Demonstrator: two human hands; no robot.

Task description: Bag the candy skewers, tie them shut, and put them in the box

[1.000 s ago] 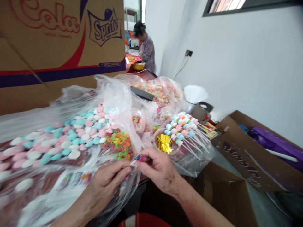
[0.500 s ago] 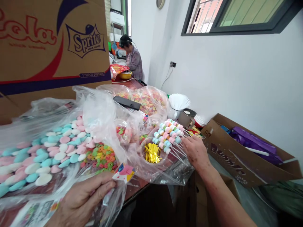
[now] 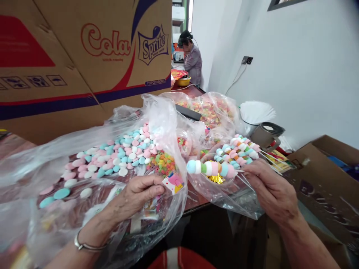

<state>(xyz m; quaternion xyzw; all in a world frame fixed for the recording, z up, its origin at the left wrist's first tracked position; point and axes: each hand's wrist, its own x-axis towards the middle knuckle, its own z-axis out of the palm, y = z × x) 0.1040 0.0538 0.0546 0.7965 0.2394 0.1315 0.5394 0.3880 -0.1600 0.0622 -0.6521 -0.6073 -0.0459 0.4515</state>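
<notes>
Over the worktop [image 3: 196, 198], both hands held sweets packing.

From the head view, the left hand [image 3: 140, 194] pinched a small printed bag [image 3: 174, 183] between thumb and fingers, above a clear sack [image 3: 157, 112] of pastel candies [image 3: 117, 157]. The right hand [image 3: 270, 190] was closed on the stick of a marshmallow skewer [image 3: 210, 168], held level between the hands and above a tub of gold ties [image 3: 215, 179]. More skewers [image 3: 238, 147] lay just behind it. A Cola box [image 3: 84, 67] stood at the back left, a mug [image 3: 265, 134] near the wall, and another person [image 3: 192, 59] worked farther off.
</notes>
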